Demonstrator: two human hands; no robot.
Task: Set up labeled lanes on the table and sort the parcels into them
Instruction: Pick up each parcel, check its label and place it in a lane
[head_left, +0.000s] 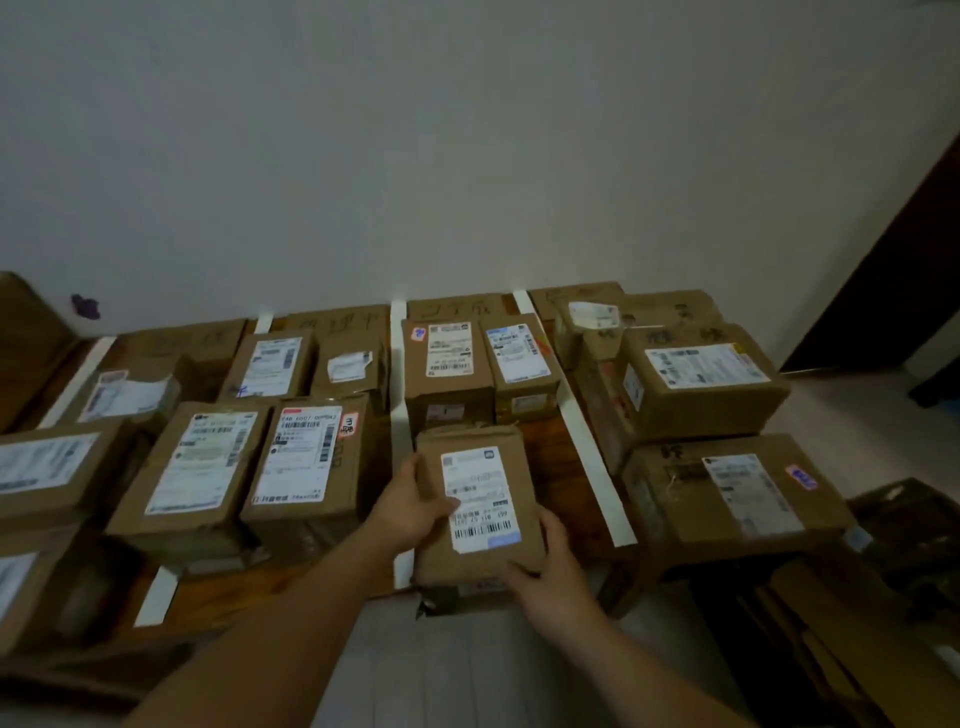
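Observation:
A flat brown parcel (478, 509) with a white barcode label lies at the near end of a lane, partly over the wooden table's (566, 467) front edge. My left hand (410, 506) grips its left edge, thumb on the label. My right hand (550, 571) holds its near right corner. White tape strips (397, 364) (587, 441) bound this lane. Two labelled boxes (449, 371) (522, 364) stand further back in the same lane. A cardboard sign with handwriting (457, 309) lies at its far end.
Several labelled cardboard boxes fill the lanes to the left (306, 462) and the right (701, 384). A white wall rises behind the table. Flattened cardboard (841, 639) and a dark crate (914, 525) sit on the floor at the right.

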